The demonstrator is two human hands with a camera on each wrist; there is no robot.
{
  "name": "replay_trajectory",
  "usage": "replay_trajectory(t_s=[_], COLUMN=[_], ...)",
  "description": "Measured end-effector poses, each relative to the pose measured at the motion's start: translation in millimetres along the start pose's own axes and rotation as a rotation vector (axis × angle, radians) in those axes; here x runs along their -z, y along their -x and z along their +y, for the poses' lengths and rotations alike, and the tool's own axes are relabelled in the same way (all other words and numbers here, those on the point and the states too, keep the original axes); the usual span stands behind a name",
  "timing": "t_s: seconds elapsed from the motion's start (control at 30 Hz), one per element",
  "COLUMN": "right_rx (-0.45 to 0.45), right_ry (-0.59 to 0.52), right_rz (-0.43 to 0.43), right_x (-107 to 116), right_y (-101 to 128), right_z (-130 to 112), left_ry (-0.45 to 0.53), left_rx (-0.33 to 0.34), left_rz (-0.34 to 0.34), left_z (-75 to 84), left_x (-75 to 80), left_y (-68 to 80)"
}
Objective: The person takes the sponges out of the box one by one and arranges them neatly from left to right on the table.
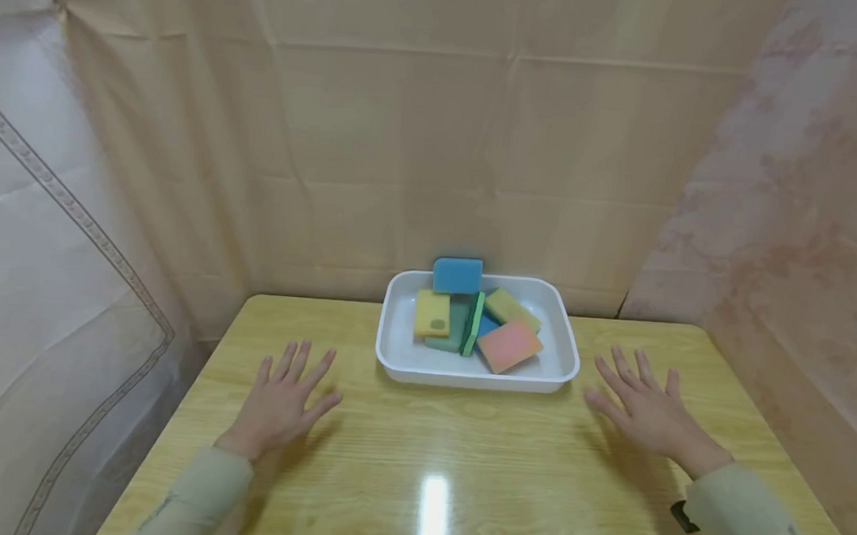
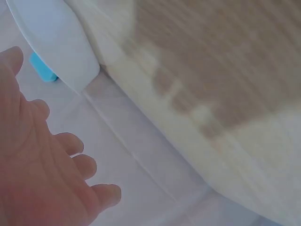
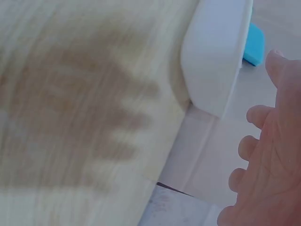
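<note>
Left hand [image 1: 276, 409] and right hand [image 1: 649, 412] hover empty, fingers spread, beside the white tray [image 1: 466, 380], whose sides probably stop the sponges [image 1: 472, 325] sliding off.

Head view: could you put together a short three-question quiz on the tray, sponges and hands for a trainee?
1. Which colour of sponge stands up past the far rim of the white tray?
a) yellow
b) blue
c) green
2. True or false: the right hand has a sponge in its grip.
3. Fill in the blank: the sponge lying closest to the tray's near rim is ____.

Key:
1. b, the blue sponge.
2. False; the fingers are spread and hold nothing.
3. Pink; the pink sponge lies in the right part of the tray.
</note>
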State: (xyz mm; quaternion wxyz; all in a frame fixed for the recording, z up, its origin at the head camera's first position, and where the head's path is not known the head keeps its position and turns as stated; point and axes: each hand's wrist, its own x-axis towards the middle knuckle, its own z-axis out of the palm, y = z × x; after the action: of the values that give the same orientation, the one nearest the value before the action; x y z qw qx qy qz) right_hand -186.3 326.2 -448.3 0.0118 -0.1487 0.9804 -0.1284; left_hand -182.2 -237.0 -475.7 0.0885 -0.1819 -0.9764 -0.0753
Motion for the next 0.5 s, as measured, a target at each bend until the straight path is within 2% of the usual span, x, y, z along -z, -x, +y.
replay_trajectory(t_s=[0.2, 0.27, 0.5], right_rx=[0.024, 0.035, 0.052], right_ry=[-0.008, -0.040, -0.348], right_rz=[-0.001, -0.004, -0.099], right_x=[10.8, 14.5, 26.1], right_y=[-8.6, -11.4, -20.2], right_z=[-5.0, -7.3, -19.2], left_ry=[0.008, 0.039, 0.279], left_rx=[-0.042, -0.044, -0.055], left_rz=[0.019, 0.000, -0.131], left_z=[7.3, 11.3, 38.9], left_x=[7.9, 11.0, 29.2], left_y=[-16.7, -22.5, -38.3])
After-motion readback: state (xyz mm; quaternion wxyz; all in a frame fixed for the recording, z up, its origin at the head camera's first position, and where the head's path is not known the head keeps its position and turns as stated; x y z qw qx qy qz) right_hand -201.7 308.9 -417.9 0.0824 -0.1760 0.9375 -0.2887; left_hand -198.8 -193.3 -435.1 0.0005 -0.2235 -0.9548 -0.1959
